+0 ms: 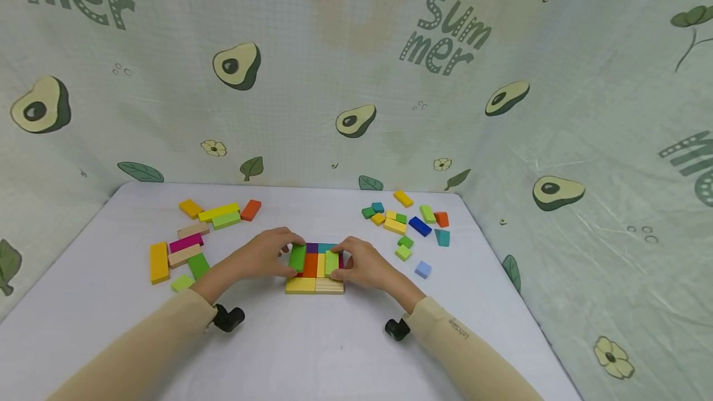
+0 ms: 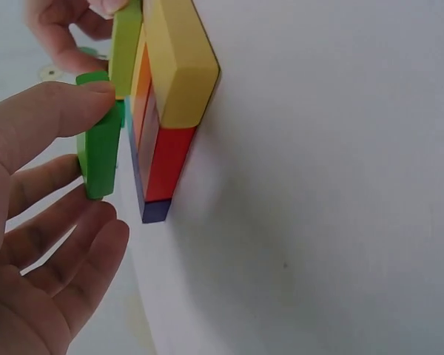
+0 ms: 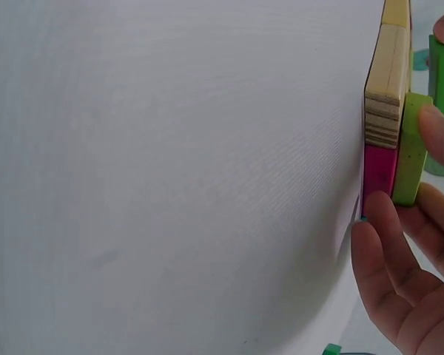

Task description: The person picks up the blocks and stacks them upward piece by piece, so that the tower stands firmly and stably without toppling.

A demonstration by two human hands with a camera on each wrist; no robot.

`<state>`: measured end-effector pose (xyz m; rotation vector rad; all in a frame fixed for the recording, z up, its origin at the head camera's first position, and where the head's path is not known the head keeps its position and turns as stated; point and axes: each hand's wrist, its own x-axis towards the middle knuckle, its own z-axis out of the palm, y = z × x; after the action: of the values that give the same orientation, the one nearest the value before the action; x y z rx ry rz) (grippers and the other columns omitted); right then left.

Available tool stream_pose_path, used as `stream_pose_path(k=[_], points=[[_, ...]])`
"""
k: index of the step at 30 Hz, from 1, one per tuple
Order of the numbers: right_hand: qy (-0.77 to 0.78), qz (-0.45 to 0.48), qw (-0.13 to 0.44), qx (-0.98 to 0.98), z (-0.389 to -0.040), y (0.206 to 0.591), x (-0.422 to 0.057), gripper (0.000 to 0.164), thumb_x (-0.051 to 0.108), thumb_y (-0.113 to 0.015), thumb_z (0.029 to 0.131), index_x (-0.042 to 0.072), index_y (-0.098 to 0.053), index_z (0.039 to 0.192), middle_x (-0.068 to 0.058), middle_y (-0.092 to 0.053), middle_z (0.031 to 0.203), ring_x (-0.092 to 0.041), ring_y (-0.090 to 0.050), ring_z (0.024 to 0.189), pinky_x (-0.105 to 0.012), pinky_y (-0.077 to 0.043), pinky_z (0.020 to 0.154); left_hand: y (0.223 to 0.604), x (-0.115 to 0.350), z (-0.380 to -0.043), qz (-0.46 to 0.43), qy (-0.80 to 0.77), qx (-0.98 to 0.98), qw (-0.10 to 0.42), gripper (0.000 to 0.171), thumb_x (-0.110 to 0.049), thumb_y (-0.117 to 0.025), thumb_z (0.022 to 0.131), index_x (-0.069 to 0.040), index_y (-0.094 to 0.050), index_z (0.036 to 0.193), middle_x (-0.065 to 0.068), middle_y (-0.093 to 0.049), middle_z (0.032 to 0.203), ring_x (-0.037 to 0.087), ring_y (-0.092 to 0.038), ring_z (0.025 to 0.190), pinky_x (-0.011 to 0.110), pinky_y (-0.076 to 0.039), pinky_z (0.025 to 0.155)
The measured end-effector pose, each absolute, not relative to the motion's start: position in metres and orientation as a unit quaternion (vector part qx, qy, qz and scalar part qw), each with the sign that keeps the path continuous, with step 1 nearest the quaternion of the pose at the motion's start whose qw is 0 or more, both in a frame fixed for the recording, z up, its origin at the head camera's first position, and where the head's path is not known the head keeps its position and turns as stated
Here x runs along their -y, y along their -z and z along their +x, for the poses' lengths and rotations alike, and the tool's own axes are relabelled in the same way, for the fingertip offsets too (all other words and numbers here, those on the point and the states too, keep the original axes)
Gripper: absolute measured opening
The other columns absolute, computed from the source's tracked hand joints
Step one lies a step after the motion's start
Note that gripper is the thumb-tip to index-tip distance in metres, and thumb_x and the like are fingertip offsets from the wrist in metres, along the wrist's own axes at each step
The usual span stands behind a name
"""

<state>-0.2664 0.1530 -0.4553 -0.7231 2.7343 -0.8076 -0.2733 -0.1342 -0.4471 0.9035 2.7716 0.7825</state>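
Note:
In the middle of the table lies a flat layer of coloured wooden blocks: a yellow block [image 1: 300, 286] and a plain wood block [image 1: 329, 286] along the front, an orange block [image 1: 310, 266] inside, purple and teal ones at the back. My left hand [image 1: 265, 257] pinches a green block [image 2: 101, 151] by its ends, thumb at the near end, held just above the layer's left part. My right hand [image 1: 366, 265] pinches a lime-green block [image 3: 411, 148] between thumb and fingers at the layer's right side. Beneath it a magenta block [image 3: 379, 171] shows at the edge.
Loose blocks lie at the left, among them a tall orange-yellow block [image 1: 159, 263] and a magenta block [image 1: 186, 242]. Smaller pieces spread at the right, including a dark blue block [image 1: 420, 226] and a pale blue cube [image 1: 423, 270]. A patterned cloth [image 1: 301, 79] hangs behind the table.

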Motion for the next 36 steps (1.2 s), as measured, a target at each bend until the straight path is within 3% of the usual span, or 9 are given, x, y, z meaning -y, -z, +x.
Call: stream_pose_path(k=[11,24,31,36], points=[[0.278,-0.245,0.103,-0.923,-0.267,0.457,-0.154,0.055,0.038,-0.083,0.094,0.016,-0.066,0.142,0.0,-0.063,0.125,-0.016,-0.061,0.092,-0.024,-0.054,0.081,0.455,0.121,-0.272,0.28,-0.244,-0.925,0.078,0.057,-0.031,-0.092,0.085,-0.01,-0.071,0.135,0.006,-0.067,0.124,0.018,-0.06,0.1,0.04,-0.06,0.093],[0.277,-0.24,0.107,-0.924,-0.266,0.453,-0.155,0.054,0.037,-0.083,0.094,0.015,-0.067,0.141,0.0,-0.064,0.126,-0.017,-0.061,0.093,-0.025,-0.055,0.083,0.455,0.119,-0.272,0.287,-0.227,-0.928,0.069,0.059,-0.033,-0.09,0.087,-0.01,-0.071,0.138,0.007,-0.067,0.127,0.02,-0.059,0.104,0.042,-0.058,0.096],[0.275,-0.238,0.106,-0.926,-0.267,0.454,-0.155,0.054,0.037,-0.083,0.094,0.015,-0.066,0.141,0.0,-0.063,0.127,-0.016,-0.06,0.093,-0.024,-0.054,0.082,0.456,0.123,-0.272,0.284,-0.231,-0.928,0.071,0.064,-0.037,-0.09,0.086,-0.012,-0.069,0.142,0.007,-0.065,0.135,0.026,-0.061,0.12,0.051,-0.056,0.105],[0.275,-0.241,0.104,-0.925,-0.268,0.453,-0.154,0.055,0.037,-0.083,0.094,0.015,-0.066,0.141,0.0,-0.063,0.128,-0.014,-0.059,0.092,-0.024,-0.054,0.083,0.451,0.144,-0.279,0.259,-0.257,-0.928,0.071,0.067,-0.039,-0.089,0.087,-0.018,-0.066,0.146,0.008,-0.062,0.144,0.03,-0.061,0.126,0.051,-0.059,0.1]])
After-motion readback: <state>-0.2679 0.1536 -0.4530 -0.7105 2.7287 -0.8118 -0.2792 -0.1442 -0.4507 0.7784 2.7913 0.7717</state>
